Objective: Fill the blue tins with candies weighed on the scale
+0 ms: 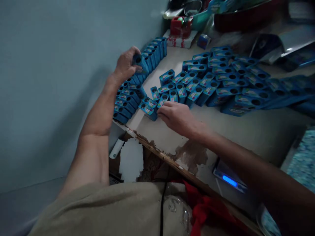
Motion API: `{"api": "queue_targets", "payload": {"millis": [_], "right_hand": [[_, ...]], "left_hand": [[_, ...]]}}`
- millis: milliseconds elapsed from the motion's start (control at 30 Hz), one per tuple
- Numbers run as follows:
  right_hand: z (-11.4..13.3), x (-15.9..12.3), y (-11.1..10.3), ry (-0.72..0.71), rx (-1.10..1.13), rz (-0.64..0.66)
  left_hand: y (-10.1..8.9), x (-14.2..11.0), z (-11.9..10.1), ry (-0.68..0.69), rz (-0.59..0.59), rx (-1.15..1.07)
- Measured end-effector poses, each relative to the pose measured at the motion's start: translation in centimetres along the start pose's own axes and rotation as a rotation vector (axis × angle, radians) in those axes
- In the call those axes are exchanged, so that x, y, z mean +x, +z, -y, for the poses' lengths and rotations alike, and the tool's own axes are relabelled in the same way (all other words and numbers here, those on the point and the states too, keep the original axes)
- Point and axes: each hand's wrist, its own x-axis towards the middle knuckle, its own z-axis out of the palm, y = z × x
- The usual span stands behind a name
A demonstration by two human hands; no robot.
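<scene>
In the head view, my left hand grips a small blue box by its top, thumb and fingers on either side. This box has a dark round hole in its top and stands against the tight rows of like boxes along the wall. My right hand is closed, its fingertips pressed together at the near side of another blue box. The fingertips are partly hidden. A close pair of blue boxes stands just left of them. Many more upright boxes spread to the right.
The pale table has a worn, chipped front edge. A scale with a lit blue display sits at its near right. Blue granules show at far right. A red container stands on a white box behind. The wall borders the left.
</scene>
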Motion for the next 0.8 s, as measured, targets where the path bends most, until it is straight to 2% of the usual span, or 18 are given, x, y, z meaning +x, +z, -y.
{"api": "queue_targets", "payload": {"millis": [100,167,233,333,433,500,600,667,800], "right_hand": [[2.1,3.8,1.5,-0.034,-0.101,0.09],[2.6,5.8,2.6,-0.011,-0.119,0.063],[2.7,7.6,3.6,0.028,-0.126,0.01],[2.6,10.0,4.8,0.033,-0.157,0.057],[2.7,11.5,5.6,0.056,-0.195,0.188],[2.7,11.6,5.8,0.047,-0.203,0.22],[2.8,10.3,5.5,-0.028,-0.227,0.202],[2.9,8.8,4.7,-0.076,-0.253,0.18],[2.4,5.3,2.6,-0.185,-0.319,0.222]], "left_hand": [[2.2,1.1,2.8,0.0,0.182,-0.101],[3.5,0.9,4.4,0.006,0.266,-0.161],[4.4,0.7,5.8,-0.003,0.291,-0.196],[5.4,-0.3,6.9,0.004,0.267,-0.241],[6.7,-3.0,6.1,0.097,0.075,-0.269],[8.3,-5.4,4.7,0.163,-0.078,-0.327],[11.4,-7.8,2.6,0.161,-0.147,-0.465],[13.3,-7.3,2.1,0.09,-0.126,-0.56],[16.0,-3.5,2.5,-0.043,-0.09,-0.676]]}}
